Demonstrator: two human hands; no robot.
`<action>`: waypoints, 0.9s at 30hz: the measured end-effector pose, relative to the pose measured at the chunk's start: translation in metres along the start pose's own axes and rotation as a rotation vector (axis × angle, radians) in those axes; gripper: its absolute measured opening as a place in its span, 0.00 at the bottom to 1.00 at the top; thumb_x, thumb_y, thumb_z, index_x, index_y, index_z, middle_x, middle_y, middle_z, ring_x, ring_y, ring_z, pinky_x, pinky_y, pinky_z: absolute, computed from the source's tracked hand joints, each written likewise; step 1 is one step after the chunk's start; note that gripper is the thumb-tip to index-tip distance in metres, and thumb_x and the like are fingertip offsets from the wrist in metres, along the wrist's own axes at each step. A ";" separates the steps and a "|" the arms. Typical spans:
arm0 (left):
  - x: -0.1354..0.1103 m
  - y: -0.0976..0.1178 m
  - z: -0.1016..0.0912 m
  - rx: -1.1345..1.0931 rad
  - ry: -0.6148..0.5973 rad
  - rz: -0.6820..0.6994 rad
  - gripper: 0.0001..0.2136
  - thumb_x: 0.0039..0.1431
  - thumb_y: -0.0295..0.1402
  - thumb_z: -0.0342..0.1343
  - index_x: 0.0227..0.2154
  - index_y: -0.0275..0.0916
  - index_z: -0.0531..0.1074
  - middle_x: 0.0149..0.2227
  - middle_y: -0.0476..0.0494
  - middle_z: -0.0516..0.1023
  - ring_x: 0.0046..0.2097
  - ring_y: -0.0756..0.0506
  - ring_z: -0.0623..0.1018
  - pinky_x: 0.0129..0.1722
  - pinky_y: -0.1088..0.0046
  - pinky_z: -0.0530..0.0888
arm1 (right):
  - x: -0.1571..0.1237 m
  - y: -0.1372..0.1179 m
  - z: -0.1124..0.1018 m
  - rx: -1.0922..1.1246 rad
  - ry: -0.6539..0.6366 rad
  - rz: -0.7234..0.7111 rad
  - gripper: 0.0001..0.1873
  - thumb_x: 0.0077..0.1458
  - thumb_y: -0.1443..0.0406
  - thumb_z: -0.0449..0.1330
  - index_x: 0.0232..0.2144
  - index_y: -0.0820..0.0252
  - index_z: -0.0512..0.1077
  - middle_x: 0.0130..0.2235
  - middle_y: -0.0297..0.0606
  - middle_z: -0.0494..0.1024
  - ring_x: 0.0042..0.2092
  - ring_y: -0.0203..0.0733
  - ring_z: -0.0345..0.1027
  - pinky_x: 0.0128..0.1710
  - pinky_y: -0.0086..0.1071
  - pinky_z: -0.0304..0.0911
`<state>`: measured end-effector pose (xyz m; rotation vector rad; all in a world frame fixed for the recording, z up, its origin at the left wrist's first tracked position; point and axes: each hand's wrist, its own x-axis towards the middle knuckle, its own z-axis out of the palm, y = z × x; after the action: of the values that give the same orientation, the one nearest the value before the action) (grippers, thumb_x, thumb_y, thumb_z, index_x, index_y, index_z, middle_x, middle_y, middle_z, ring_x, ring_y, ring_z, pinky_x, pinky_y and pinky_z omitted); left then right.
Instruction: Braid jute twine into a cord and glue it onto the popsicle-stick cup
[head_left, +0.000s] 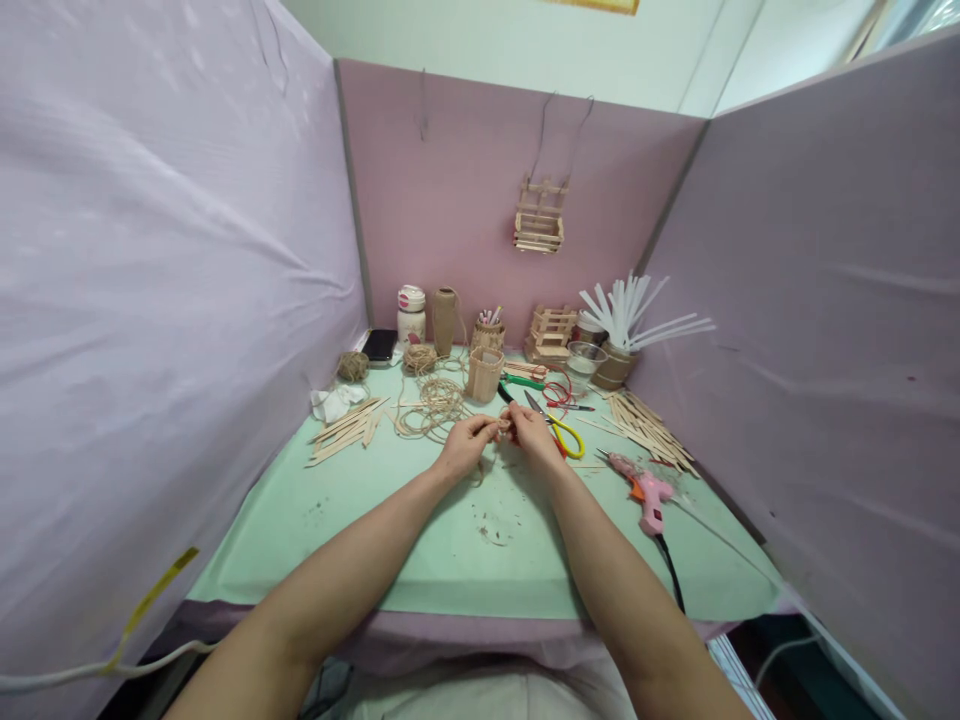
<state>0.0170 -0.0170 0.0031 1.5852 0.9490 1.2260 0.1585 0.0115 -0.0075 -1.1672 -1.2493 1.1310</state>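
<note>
In the head view, we see the left hand (466, 443) and the right hand (529, 430) meeting over the middle of the table (450, 560). The fingertips of both are pinched on a small tan thing that looks like twine (504, 425); we cannot tell whether it is knotted or only looped, as the fingers cover most of it. A loose end hangs below, on the near side.

Just to the far left lies a wide tangle (431, 408). We judge that a pull on the held piece could tighten those loops into a snarl, if the two are joined, which we cannot make out. The cup (485, 376) stands just beyond the hands, so a snagged strand or a knuckle might tip it.

To the right, the scissors (555, 422) lie close by the right hand; a careless sideways sweep could meet their blades. Farther right and nearer, the glue gun (651, 492) lies on its side, nozzle towards the hands. If it is hot, which we cannot tell, brushing it could burn the forearm.
</note>
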 end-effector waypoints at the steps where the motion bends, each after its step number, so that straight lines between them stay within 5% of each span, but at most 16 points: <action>1: 0.001 0.000 -0.001 -0.058 0.012 -0.032 0.12 0.52 0.38 0.53 0.31 0.34 0.75 0.24 0.48 0.74 0.28 0.51 0.70 0.32 0.75 0.67 | 0.000 0.000 0.000 -0.063 0.031 -0.051 0.20 0.46 0.48 0.56 0.25 0.60 0.67 0.20 0.30 0.67 0.20 0.32 0.56 0.21 0.28 0.52; 5: 0.007 -0.001 -0.005 -0.394 0.080 -0.207 0.09 0.52 0.33 0.55 0.33 0.32 0.73 0.23 0.47 0.73 0.21 0.55 0.65 0.22 0.80 0.61 | -0.002 -0.005 0.002 -0.113 0.037 -0.257 0.15 0.44 0.56 0.60 0.33 0.59 0.68 0.30 0.33 0.71 0.29 0.34 0.62 0.27 0.27 0.58; 12: 0.019 -0.003 -0.023 -0.898 0.278 -0.365 0.03 0.54 0.21 0.53 0.29 0.31 0.71 0.27 0.44 0.75 0.27 0.56 0.73 0.28 0.84 0.70 | -0.013 -0.006 0.018 -0.039 -0.327 -0.015 0.18 0.44 0.53 0.61 0.33 0.60 0.67 0.29 0.36 0.75 0.29 0.35 0.67 0.28 0.28 0.61; 18: 0.023 0.001 -0.031 -1.032 0.341 -0.401 0.03 0.55 0.20 0.53 0.30 0.31 0.71 0.32 0.42 0.77 0.34 0.53 0.77 0.34 0.82 0.74 | -0.024 0.003 0.039 -0.150 -0.317 -0.113 0.19 0.38 0.58 0.66 0.33 0.59 0.66 0.24 0.31 0.75 0.25 0.35 0.66 0.26 0.28 0.59; 22: 0.026 0.001 -0.035 -1.079 0.392 -0.395 0.04 0.56 0.20 0.52 0.31 0.31 0.71 0.32 0.41 0.78 0.36 0.51 0.78 0.35 0.81 0.75 | -0.024 0.002 0.040 -0.211 -0.312 -0.144 0.11 0.46 0.58 0.59 0.28 0.60 0.69 0.23 0.32 0.75 0.24 0.33 0.63 0.24 0.26 0.55; 27: 0.028 -0.001 -0.042 -1.109 0.483 -0.379 0.07 0.58 0.20 0.48 0.30 0.30 0.71 0.30 0.40 0.78 0.36 0.50 0.79 0.36 0.79 0.75 | -0.023 -0.006 0.031 -0.157 -0.413 -0.075 0.14 0.48 0.55 0.58 0.27 0.62 0.71 0.24 0.34 0.74 0.24 0.32 0.61 0.22 0.24 0.53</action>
<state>-0.0178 0.0171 0.0152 0.2351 0.5948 1.4812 0.1273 -0.0110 -0.0040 -1.0195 -1.7091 1.2765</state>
